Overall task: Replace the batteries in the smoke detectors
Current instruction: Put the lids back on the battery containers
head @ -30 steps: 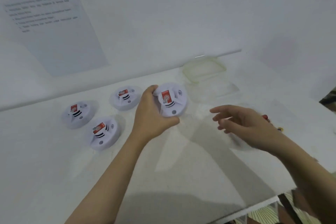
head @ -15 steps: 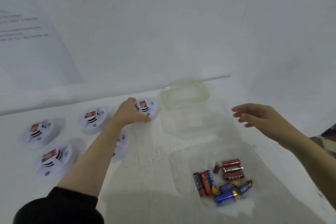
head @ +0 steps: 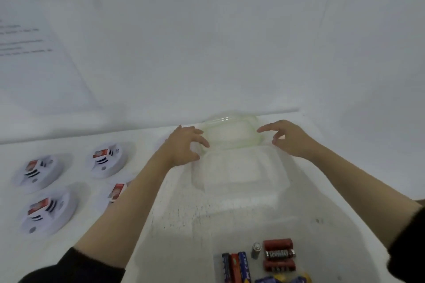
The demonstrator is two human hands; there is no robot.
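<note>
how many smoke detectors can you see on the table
4, all left on the table: far-left detector, back detector, near detector, and a fourth detector half hidden by the left forearm, which may hide more.

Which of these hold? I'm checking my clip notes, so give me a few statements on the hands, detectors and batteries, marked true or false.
1. Four smoke detectors lie at the left. True.
2. The left hand holds a smoke detector. False: it holds nothing and reaches beside the clear container.
3. Batteries lie at the near right. True.
4. The right hand grips a battery. False: it is empty, fingers spread by the container's right edge.
</note>
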